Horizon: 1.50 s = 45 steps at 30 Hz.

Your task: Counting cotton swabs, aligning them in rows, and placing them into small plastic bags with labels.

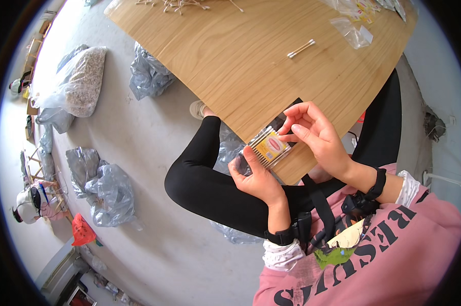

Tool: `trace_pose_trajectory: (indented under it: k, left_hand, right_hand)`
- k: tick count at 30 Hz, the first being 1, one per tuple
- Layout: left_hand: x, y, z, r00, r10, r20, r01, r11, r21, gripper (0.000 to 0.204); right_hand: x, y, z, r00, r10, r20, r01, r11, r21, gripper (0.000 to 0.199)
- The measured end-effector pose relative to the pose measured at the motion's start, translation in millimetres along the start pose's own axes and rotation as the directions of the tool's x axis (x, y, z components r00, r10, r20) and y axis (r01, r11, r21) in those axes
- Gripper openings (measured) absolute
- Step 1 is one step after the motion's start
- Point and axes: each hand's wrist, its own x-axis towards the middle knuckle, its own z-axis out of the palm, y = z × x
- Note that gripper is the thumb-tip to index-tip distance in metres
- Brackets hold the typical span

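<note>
A clear pack of cotton swabs with a yellow label is over the near corner of the wooden table. My left hand grips its near left side, thumb along the row of swabs. Bent over the pack's right end is my right hand, its fingers curled and the thumb drawn in toward them. Whether those fingertips pinch the plastic edge or something small is too hidden to tell. Further up the table lie a few loose cotton swabs side by side.
The wooden table carries a pile of loose swabs at its far edge. Clear packaging lies at the far right. Grey plastic bags and a filled clear bag stand on the floor to the left.
</note>
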Motion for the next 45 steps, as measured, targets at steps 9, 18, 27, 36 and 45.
trace_pose_trajectory:
  k: [9,18,27,36,45]
  left_hand:
    - [-2,6,3,1.0,0.007,0.017,-0.006,0.999,-0.041,0.027]
    - [1,-4,-2,0.997,0.061,0.047,-0.061,0.998,0.004,0.031]
    - [1,-6,-4,0.998,0.066,0.022,-0.067,0.997,0.034,0.033]
    - [2,-10,-3,0.996,0.083,0.044,-0.082,0.997,-0.011,0.032]
    - [0,-5,-1,0.996,0.084,0.029,-0.084,0.996,-0.015,0.032]
  right_hand:
    - [-5,-3,7,1.0,0.015,0.016,-0.014,0.999,-0.029,0.02]
    - [-7,-10,7,0.999,0.045,0.023,-0.043,0.997,-0.067,0.02]
    - [-15,-17,10,0.994,0.087,0.071,-0.079,0.991,-0.108,0.016]
    - [-17,-3,17,0.96,0.258,0.109,-0.274,0.947,0.169,0.019]
    - [-15,-1,11,0.993,0.093,0.068,-0.097,0.993,0.063,0.012]
